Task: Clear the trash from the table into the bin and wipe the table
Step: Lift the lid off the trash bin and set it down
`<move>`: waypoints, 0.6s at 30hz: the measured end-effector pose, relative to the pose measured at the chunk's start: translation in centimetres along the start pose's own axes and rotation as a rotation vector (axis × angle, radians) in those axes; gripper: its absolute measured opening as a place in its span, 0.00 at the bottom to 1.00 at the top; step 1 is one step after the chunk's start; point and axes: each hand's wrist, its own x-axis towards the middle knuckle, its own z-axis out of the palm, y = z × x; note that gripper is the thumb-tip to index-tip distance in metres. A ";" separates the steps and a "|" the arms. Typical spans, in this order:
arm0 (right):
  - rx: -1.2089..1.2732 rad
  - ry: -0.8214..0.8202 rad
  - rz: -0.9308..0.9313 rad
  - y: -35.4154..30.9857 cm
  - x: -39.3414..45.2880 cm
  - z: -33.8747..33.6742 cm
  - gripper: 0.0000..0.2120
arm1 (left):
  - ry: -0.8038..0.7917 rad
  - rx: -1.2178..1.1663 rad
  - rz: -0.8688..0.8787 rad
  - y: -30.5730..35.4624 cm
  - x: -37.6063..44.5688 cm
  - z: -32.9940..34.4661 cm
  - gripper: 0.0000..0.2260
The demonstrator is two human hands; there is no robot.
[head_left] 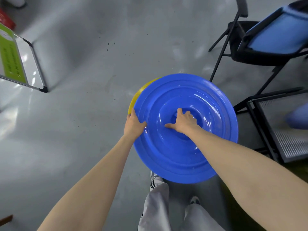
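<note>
At frame centre the right hand (184, 121) clenches the knob of the blue lid (185, 129) and the left hand (134, 125) grips its rim over the yellow bin (139, 95) — lifted askew, the slick lid could slip.

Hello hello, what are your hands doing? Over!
Left hand gripping blue lid edge. Right hand on lid's centre. Yellow bin mostly covered. Nothing blocking.

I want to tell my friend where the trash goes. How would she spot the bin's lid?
Look at the grey floor in front of the folding chairs. In the middle sits a big round blue lid with raised rings, over a yellow bin peeking out on its left. It is the only shiny blue disc, with the left hand at its edge and the right hand at its centre.
</note>
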 end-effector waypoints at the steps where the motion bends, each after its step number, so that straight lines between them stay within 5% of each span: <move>1: 0.005 0.002 0.001 0.7 -0.7 0.0 0.49 | -0.003 0.017 0.003 0.3 -0.9 0.3 0.36; 18: 0.178 -0.023 -0.125 18.0 -11.5 7.0 0.35 | 0.234 -0.124 0.042 -1.4 -20.6 14.3 0.34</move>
